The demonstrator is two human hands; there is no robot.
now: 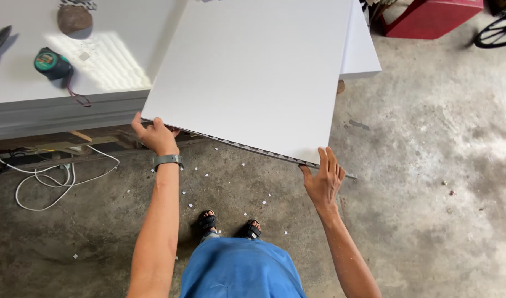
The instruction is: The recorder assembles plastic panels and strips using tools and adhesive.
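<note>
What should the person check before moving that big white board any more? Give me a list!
1. Left hand grips the near corner of the large flat white panel: ok.
2. Right hand grips the other near corner: ok, though the fingers look spread, so firmness cannot tell.
3. Far end of the panel rests on the white worktable: cannot tell, it runs out of view.
4. Green tape measure and round brown stone lie apart from the panel: ok.
5. Loose white cable on the concrete floor is away from the sandalled feet: ok.
6. Small white scraps near the feet: not ok, possibly slippery.
</note>
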